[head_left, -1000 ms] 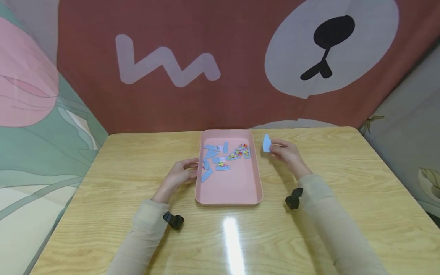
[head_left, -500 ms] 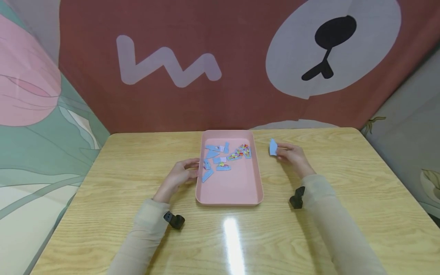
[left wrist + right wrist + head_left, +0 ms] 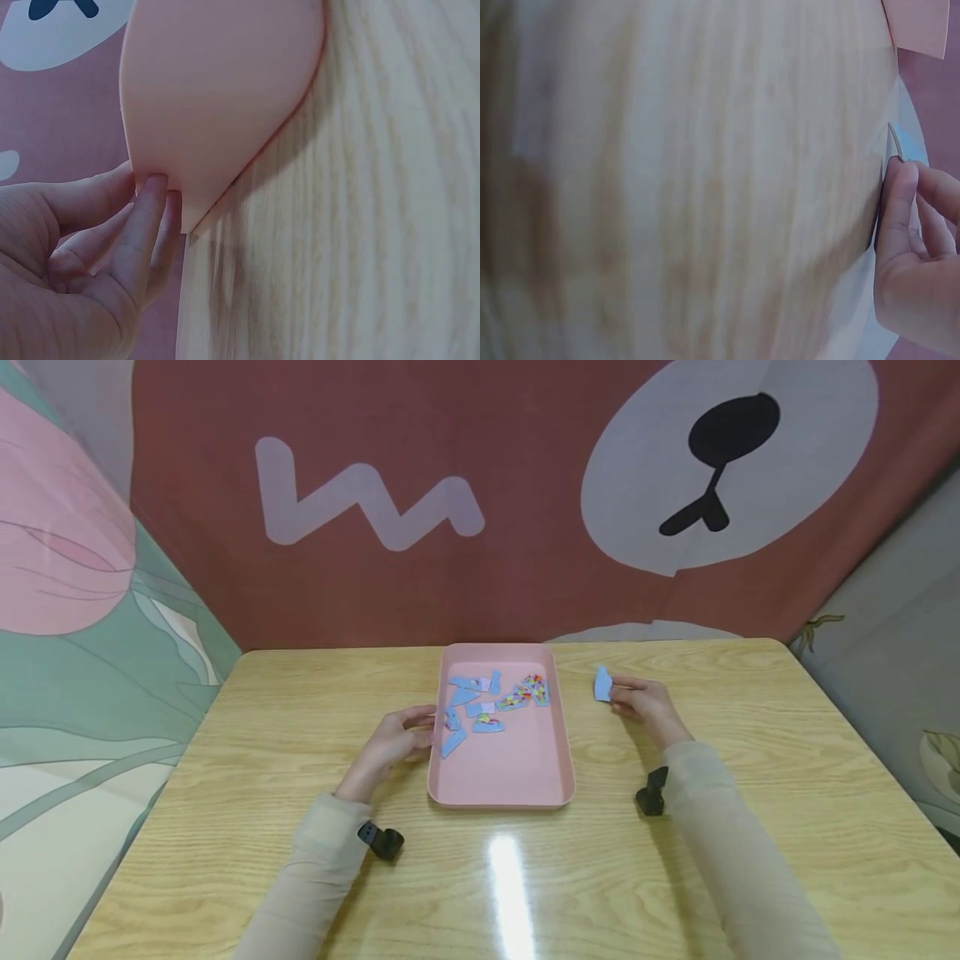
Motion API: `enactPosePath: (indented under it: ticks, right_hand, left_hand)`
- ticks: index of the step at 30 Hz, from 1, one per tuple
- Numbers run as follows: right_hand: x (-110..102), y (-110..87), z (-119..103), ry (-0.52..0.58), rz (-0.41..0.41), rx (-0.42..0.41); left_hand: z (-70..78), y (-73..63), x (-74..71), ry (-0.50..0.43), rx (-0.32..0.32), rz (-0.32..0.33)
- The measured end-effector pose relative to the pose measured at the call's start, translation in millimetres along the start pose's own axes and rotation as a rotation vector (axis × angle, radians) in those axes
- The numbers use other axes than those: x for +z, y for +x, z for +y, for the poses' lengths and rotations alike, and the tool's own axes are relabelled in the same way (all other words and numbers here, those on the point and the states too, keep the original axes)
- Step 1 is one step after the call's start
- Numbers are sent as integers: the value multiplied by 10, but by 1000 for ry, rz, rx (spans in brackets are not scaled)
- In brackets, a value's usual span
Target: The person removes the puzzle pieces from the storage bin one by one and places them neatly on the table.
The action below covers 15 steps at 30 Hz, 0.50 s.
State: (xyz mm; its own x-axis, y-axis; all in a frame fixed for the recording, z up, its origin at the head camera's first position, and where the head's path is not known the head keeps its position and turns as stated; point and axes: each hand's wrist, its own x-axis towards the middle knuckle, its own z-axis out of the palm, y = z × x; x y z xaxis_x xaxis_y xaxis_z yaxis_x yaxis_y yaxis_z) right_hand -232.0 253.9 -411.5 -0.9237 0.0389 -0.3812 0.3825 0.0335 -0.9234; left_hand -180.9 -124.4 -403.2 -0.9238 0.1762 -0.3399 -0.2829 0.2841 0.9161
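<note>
My right hand [image 3: 645, 706] pinches a flat light-blue piece [image 3: 602, 683] between thumb and fingers, just right of the tray and over the wooden table. In the right wrist view the fingertips hide part of this blue piece [image 3: 910, 142], and its thin edge shows. My left hand [image 3: 390, 747] touches the left side of the pink tray [image 3: 517, 772]. The left wrist view has its fingers [image 3: 139, 232] against the tray's outer wall [image 3: 217, 112] near the rim. Inside the tray, several flat blue pieces [image 3: 453, 743] lie toward the far left, and some carry multicoloured patterns [image 3: 513, 697].
A wooden table [image 3: 262, 777] spreads around the tray. Behind its far edge hangs a reddish-brown cloth [image 3: 525, 585] with a printed animal face. Black wrist cameras [image 3: 381, 841] sit at both cuffs. Light glares on the tabletop near the front.
My right hand has moved right and slightly nearer to me, carrying the blue piece farther from the tray. My left hand stays at the tray's side. The pieces in the tray have not moved.
</note>
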Motion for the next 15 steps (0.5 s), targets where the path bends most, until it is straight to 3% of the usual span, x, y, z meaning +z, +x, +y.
enactPosePath:
  ticks: [9, 15]
  right_hand:
    - [-34, 6, -19, -44, -27, 20]
    - [-38, 31, -60, -14, -36, 48]
  left_hand:
    - [-11, 11, -6, -3, 0, -5]
    - [-6, 6, -12, -5, -6, -3]
